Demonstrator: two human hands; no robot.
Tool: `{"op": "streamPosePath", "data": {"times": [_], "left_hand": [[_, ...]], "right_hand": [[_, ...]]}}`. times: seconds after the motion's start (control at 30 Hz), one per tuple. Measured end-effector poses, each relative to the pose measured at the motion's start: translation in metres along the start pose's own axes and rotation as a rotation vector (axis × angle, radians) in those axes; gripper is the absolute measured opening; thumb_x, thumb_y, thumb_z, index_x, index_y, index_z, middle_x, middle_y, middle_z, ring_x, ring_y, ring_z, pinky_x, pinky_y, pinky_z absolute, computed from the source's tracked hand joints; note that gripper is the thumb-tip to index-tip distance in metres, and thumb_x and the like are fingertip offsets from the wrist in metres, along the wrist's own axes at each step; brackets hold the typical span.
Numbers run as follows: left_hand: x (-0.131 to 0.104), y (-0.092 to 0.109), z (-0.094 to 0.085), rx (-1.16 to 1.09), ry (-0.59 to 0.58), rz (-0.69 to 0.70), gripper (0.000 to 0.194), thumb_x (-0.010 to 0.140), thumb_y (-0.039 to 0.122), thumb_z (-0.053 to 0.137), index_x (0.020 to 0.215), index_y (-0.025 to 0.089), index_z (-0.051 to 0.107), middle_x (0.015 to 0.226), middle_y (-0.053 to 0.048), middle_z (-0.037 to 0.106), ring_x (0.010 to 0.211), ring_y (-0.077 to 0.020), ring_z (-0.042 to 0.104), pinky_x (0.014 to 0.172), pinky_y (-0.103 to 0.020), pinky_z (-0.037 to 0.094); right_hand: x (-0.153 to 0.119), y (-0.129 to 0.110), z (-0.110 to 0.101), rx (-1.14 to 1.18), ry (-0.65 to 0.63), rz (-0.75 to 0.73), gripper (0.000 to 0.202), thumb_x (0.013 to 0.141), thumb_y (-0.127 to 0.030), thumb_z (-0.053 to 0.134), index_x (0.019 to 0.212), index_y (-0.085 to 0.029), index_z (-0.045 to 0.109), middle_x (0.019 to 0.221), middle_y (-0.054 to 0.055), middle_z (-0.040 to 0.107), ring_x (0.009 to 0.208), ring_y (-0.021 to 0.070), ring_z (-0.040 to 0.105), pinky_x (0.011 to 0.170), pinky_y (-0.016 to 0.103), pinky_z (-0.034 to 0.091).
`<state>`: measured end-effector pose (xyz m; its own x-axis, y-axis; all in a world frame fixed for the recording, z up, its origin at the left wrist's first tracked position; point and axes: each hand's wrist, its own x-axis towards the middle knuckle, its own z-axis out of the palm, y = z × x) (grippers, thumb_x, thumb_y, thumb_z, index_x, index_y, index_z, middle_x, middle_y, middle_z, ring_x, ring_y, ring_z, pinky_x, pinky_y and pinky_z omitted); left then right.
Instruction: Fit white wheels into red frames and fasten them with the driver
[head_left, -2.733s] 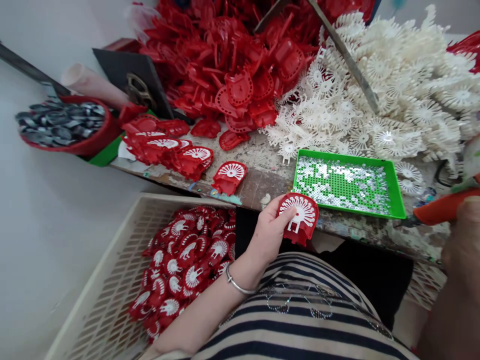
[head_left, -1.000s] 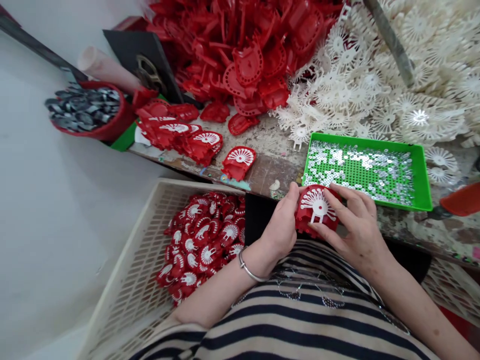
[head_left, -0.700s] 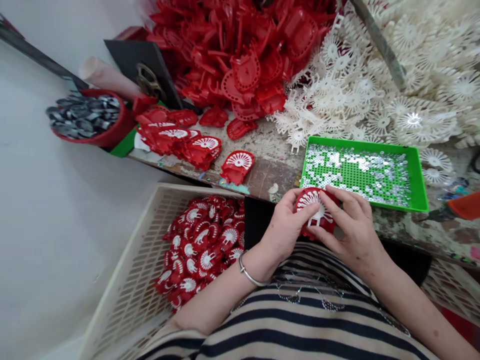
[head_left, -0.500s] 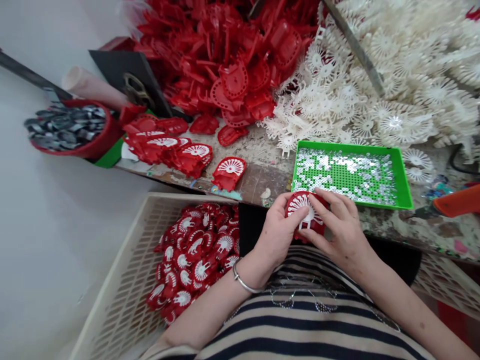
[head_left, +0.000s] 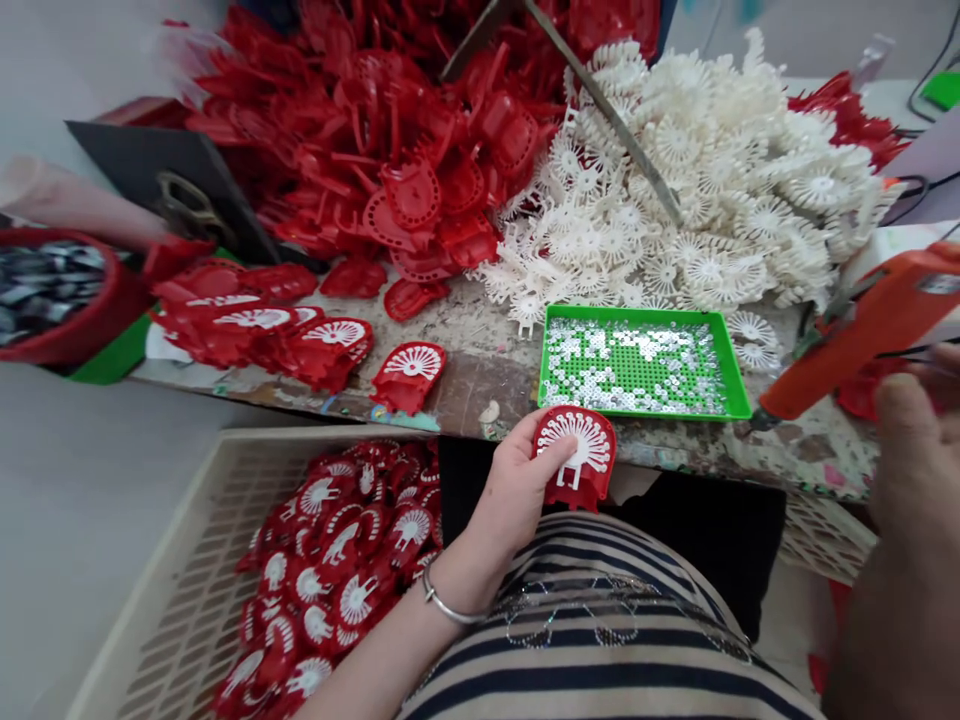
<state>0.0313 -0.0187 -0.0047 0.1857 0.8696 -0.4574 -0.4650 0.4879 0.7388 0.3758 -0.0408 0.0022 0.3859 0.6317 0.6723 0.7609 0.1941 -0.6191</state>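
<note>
My left hand [head_left: 517, 480] grips a red plastic plate with a white fan-shaped insert [head_left: 576, 455], thumb pressed on the fan's centre. The fan's spokes end in small rings along the plate's curved edge. Blurred at the right edge, my right hand [head_left: 911, 450] has its thumb apart from the fingers, which are partly out of view; nothing shows between them. It is just below an orange-handled tool [head_left: 862, 335] that slants over the bench. Beyond the held plate lies a green tray [head_left: 739, 385] of small silvery rings or washers.
Piles of red plates [head_left: 360, 130] and white fan pieces [head_left: 697, 200] cover the back. Filled plates [head_left: 409, 375] line the bench's left front. A white crate [head_left: 187, 520] of assembled pieces stands below. A red bucket [head_left: 82, 320] holds metallic parts. A metal bar [head_left: 600, 105] slants over the piles.
My right hand has let go of the plate and moved right, near the orange tool. The left hand still holds the plate. The view has shifted right, and the tool now stands more tilted.
</note>
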Motion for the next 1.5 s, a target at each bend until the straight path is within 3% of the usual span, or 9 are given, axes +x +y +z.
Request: {"op": "streamPosePath", "data": {"times": [0.13,0.27,0.5,0.63,0.73,0.93,1.1,1.3,1.5], "left_hand": [[-0.002,-0.001,-0.002,0.021,0.009,-0.004,0.038,0.068,0.024,0.084,0.102,0.015,0.069,0.083,-0.002,0.076,0.066,-0.0121,0.068,0.064,-0.023,0.056],[-0.001,-0.003,-0.006,0.020,0.010,0.003,0.035,0.067,0.024,0.084,0.099,0.015,0.071,0.084,-0.002,0.076,0.066,-0.0113,0.068,0.065,-0.021,0.056],[0.002,-0.005,-0.005,0.060,-0.041,-0.022,0.033,0.069,0.026,0.083,0.098,0.015,0.072,0.083,-0.002,0.076,0.067,-0.0109,0.067,0.064,-0.020,0.054],[0.002,-0.005,-0.005,0.079,-0.029,-0.043,0.036,0.068,0.027,0.084,0.099,0.015,0.072,0.085,-0.004,0.077,0.069,-0.0125,0.068,0.066,-0.022,0.055],[0.003,-0.005,-0.005,0.090,-0.019,-0.054,0.038,0.066,0.027,0.085,0.100,0.014,0.071,0.086,-0.004,0.077,0.070,-0.0133,0.068,0.066,-0.023,0.055],[0.004,-0.005,-0.007,0.083,-0.031,-0.079,0.037,0.067,0.027,0.084,0.099,0.015,0.071,0.084,-0.003,0.077,0.066,-0.0123,0.068,0.063,-0.022,0.054],[0.005,-0.004,-0.007,0.051,-0.030,-0.080,0.033,0.069,0.026,0.083,0.098,0.015,0.072,0.083,-0.002,0.077,0.065,-0.0114,0.068,0.062,-0.020,0.054],[0.005,-0.001,-0.008,0.025,-0.011,-0.097,0.031,0.068,0.025,0.084,0.095,0.015,0.073,0.080,-0.001,0.076,0.063,-0.0099,0.067,0.060,-0.018,0.052],[0.007,0.000,-0.012,0.021,-0.025,-0.109,0.029,0.070,0.025,0.083,0.095,0.016,0.073,0.080,-0.002,0.076,0.063,-0.0103,0.067,0.060,-0.018,0.053]], "right_hand": [[0.013,-0.019,0.036,0.181,-0.040,0.097,0.054,0.079,-0.046,0.074,0.124,-0.021,0.056,0.109,0.016,0.063,0.093,0.0252,0.065,0.077,0.042,0.051],[0.019,-0.044,0.059,0.168,0.004,0.285,0.059,0.060,-0.046,0.085,0.100,-0.019,0.051,0.090,0.010,0.060,0.072,0.0203,0.061,0.068,0.040,0.051],[0.015,-0.061,0.067,0.021,0.024,0.505,0.053,0.051,-0.050,0.081,0.087,-0.018,0.059,0.073,0.002,0.061,0.058,0.0178,0.057,0.057,0.036,0.051],[0.015,-0.061,0.071,0.161,0.034,0.587,0.046,0.050,-0.042,0.082,0.082,-0.016,0.063,0.069,0.006,0.064,0.059,0.0220,0.064,0.050,0.032,0.052],[0.019,-0.064,0.071,0.280,0.037,0.640,0.034,0.048,-0.033,0.082,0.068,-0.016,0.061,0.056,0.004,0.060,0.048,0.0179,0.059,0.041,0.026,0.048],[0.038,-0.089,0.071,0.561,-0.021,0.592,0.025,0.050,-0.020,0.081,0.062,-0.019,0.059,0.043,-0.002,0.050,0.035,0.0125,0.045,0.034,0.025,0.040],[0.049,-0.117,0.097,0.849,-0.158,0.571,0.029,0.056,-0.025,0.084,0.067,-0.022,0.058,0.042,-0.005,0.049,0.032,0.0124,0.041,0.033,0.026,0.036],[0.037,-0.118,0.140,0.815,-0.295,0.486,0.029,0.069,-0.035,0.082,0.069,-0.021,0.056,0.049,-0.006,0.051,0.039,0.0109,0.048,0.038,0.025,0.041],[0.028,-0.109,0.153,0.751,-0.327,0.443,0.027,0.075,-0.036,0.079,0.071,-0.021,0.057,0.051,-0.007,0.051,0.043,0.0110,0.051,0.043,0.026,0.045]]}}
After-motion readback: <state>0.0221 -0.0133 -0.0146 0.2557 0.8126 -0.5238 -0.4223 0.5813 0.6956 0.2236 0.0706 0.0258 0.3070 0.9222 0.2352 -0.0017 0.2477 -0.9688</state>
